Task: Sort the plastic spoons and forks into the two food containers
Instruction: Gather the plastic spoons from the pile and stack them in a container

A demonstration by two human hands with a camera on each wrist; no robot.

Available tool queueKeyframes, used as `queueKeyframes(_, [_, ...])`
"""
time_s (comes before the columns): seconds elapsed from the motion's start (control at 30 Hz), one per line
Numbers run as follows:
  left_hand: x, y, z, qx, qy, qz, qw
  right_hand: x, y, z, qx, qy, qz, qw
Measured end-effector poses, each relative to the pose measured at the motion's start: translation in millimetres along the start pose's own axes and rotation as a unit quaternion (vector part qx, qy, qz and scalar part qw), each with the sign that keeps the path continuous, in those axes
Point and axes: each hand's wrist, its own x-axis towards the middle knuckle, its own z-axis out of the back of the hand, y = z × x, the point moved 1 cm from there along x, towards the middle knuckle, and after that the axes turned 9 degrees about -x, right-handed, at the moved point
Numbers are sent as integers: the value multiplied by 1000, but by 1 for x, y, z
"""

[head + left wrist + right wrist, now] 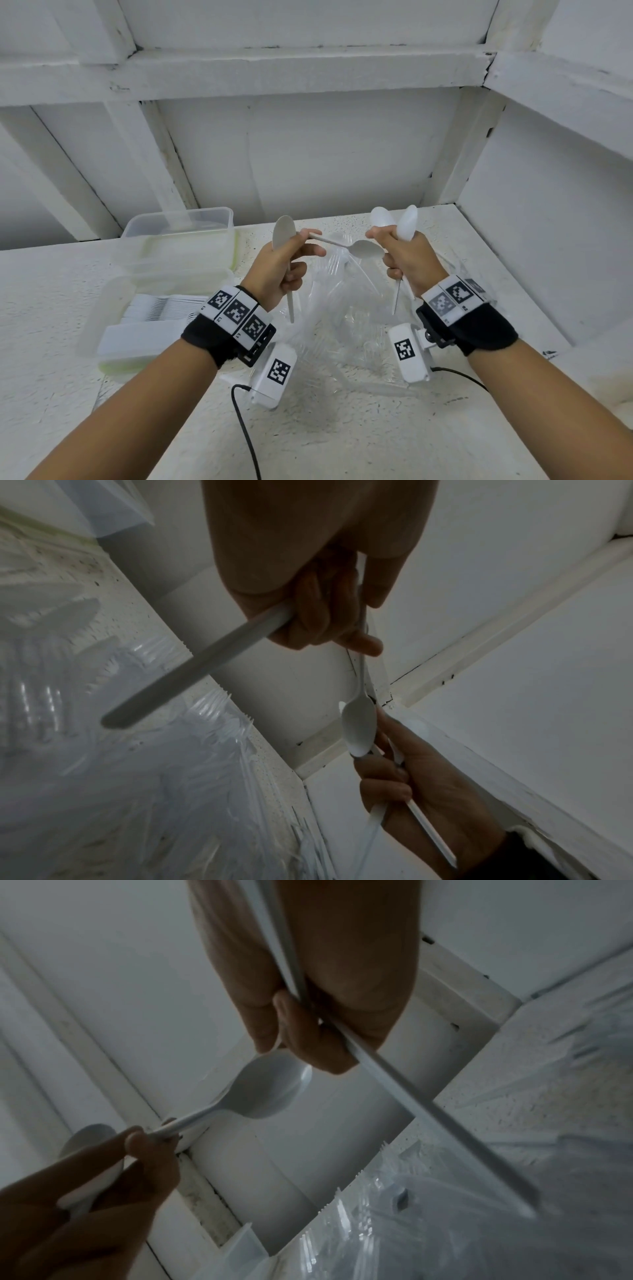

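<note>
My left hand [303,250] grips one white plastic spoon [283,231] upright in its fist. Its thumb and forefinger pinch the handle of a second spoon [366,249], which lies level and points right. That spoon's bowl [270,1088] reaches the fingers of my right hand [388,251]. The right hand grips two more spoons [407,222], bowls up, handles hanging below the fist. A clear food container [178,236] stands at the back left. In front of it is a second container [113,342] holding several white utensils. Both hands hover above a clear plastic bag of cutlery [342,315].
The speckled white table [342,438] sits in a white-walled corner, with a wall [548,246] close on the right and a beam overhead. Black cables [245,428] trail from the wrist cameras over the table's near part. In the left wrist view the right hand [431,791] shows below.
</note>
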Motion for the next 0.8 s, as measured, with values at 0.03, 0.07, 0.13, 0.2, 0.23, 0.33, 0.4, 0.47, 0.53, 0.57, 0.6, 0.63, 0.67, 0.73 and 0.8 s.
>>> queueKeyframes(0.03, [0,-1,2,0,-2,-1,1000,-1,1,2,-20,14,12,1000])
queueKeyframes(0.07, [0,-2,5,-7,-6,-3,1000,-3,0,4,-46,32,24,998])
queueKeyframes(0.13, [1,-5,10,-28,-11,-7,1000,-7,-1,5,-95,66,40,993])
queueKeyframes(0.2, [1,-6,13,-29,-10,-9,999,-9,-5,5,-98,72,37,992])
queueKeyframes(0.23, [1,-6,13,-21,-9,-10,1000,-11,-6,4,-79,66,28,994])
queueKeyframes(0.33, [1,-5,12,-12,-14,-13,1000,-14,-6,2,13,50,-2,999])
queueKeyframes(0.4, [1,-4,13,-12,-21,-14,1000,-16,-6,4,4,61,8,998])
queueKeyframes(0.47, [2,-4,13,4,-29,-19,999,-17,-9,4,-64,60,36,995])
queueKeyframes(0.53, [5,-5,15,60,-63,-30,996,-15,-11,6,-141,16,58,988])
queueKeyframes(0.57, [7,-6,16,102,-88,-42,990,-14,-11,8,-184,-17,72,980])
queueKeyframes(0.6, [8,-8,17,141,-108,-58,982,-12,-10,12,-233,-47,93,967])
queueKeyframes(0.63, [9,-10,19,185,-128,-76,971,-10,-11,15,-282,-64,113,951])
queueKeyframes(0.67, [9,-12,19,229,-140,-92,959,-9,-10,18,-325,-71,127,934])
queueKeyframes(0.73, [9,-14,16,339,-102,-140,925,-10,-8,19,-389,-61,149,907])
queueKeyframes(0.8, [6,-11,2,488,22,-157,858,-14,-5,13,-393,-33,177,902])
